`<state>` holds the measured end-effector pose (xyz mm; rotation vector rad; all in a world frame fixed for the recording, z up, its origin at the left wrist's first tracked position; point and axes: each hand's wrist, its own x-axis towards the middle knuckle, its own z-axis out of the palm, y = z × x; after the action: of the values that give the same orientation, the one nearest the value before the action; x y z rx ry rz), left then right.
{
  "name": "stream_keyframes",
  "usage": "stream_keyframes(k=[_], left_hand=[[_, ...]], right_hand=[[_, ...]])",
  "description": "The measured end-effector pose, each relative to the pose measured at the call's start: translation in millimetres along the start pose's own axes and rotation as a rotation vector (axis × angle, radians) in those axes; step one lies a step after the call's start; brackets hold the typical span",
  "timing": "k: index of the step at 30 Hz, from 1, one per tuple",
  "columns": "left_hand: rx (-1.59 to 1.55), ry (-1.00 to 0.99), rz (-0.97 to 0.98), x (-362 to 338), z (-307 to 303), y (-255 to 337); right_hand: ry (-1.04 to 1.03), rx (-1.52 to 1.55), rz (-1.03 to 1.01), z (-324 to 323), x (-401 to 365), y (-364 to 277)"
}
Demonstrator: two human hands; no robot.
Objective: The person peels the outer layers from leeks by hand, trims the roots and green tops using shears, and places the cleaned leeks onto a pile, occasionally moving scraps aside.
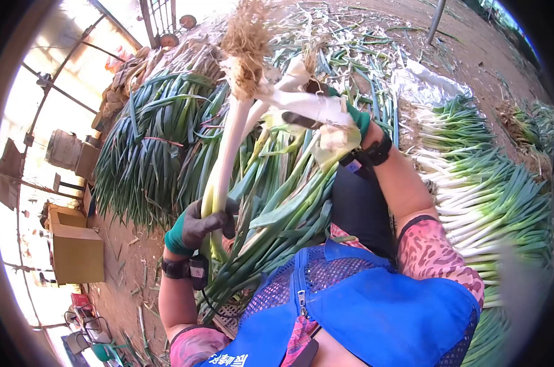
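My left hand [211, 225], in a dark glove with a green cuff, is wrapped round the green part of a thick leek [229, 140]. The leek's white stem points up, and its brown, soil-covered roots [246, 46] are at the top. My right hand [329, 107], also gloved, is closed around a white stalk [307, 105] that meets the leek near the roots. A pale, torn outer leaf [337, 145] hangs beside that hand. Long green leaves [283, 214] fall across my lap.
Bundled leeks [151, 134] lie at the left. Rows of white-stemmed leeks [466, 183] lie at the right beside a white plastic sheet [427, 85]. Loose trimmings [344, 37] cover the ground ahead. A yellowish box [78, 254] stands at the far left; a metal pole [436, 21] rises behind.
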<state>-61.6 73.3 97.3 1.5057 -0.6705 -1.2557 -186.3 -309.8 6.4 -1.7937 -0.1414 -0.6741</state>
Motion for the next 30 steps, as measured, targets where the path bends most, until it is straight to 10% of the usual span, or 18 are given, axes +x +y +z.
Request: stream_keyframes(k=[2,4,9,16,21,23,25,27,28,30], left_hand=[[0.019,-0.073,-0.044,-1.2,-0.5,-0.8],[0.054,-0.094,-0.139,1.2,14.0,-1.9],[-0.037,-0.092,-0.102,12.4,30.1,-8.1],[-0.058,0.129,-0.188,-68.8,-9.0,-52.6],[-0.082,0.199,-0.178,-8.2,6.3,-42.3],[-0.098,0.125,-0.155,5.6,10.8,-37.2],[-0.064,0.054,-0.084,17.7,13.8,-39.6],[-0.068,0.049,-0.083,23.7,14.0,-41.1],[-0.043,0.087,-0.089,23.0,12.7,-38.6],[0.003,0.168,-0.106,17.5,6.3,-33.4]], right_hand=[[-0.041,-0.512,0.292,-29.1,14.3,0.0],[0.055,-1.110,-0.021,-55.3,21.1,22.0],[0.051,-1.180,0.321,-78.5,69.3,68.6],[0.775,-1.062,0.889,-274.7,4.1,51.2],[-0.030,-0.130,0.282,-147.6,25.5,2.9],[-0.057,0.122,0.232,-59.6,21.6,-20.4],[-0.183,-0.098,-0.081,-9.1,12.8,-21.5],[-0.367,0.058,-0.040,16.0,-2.8,-29.2],[-0.290,0.325,0.468,27.2,-9.8,-51.5],[-0.302,-0.649,-0.301,-23.6,6.1,-3.1]])
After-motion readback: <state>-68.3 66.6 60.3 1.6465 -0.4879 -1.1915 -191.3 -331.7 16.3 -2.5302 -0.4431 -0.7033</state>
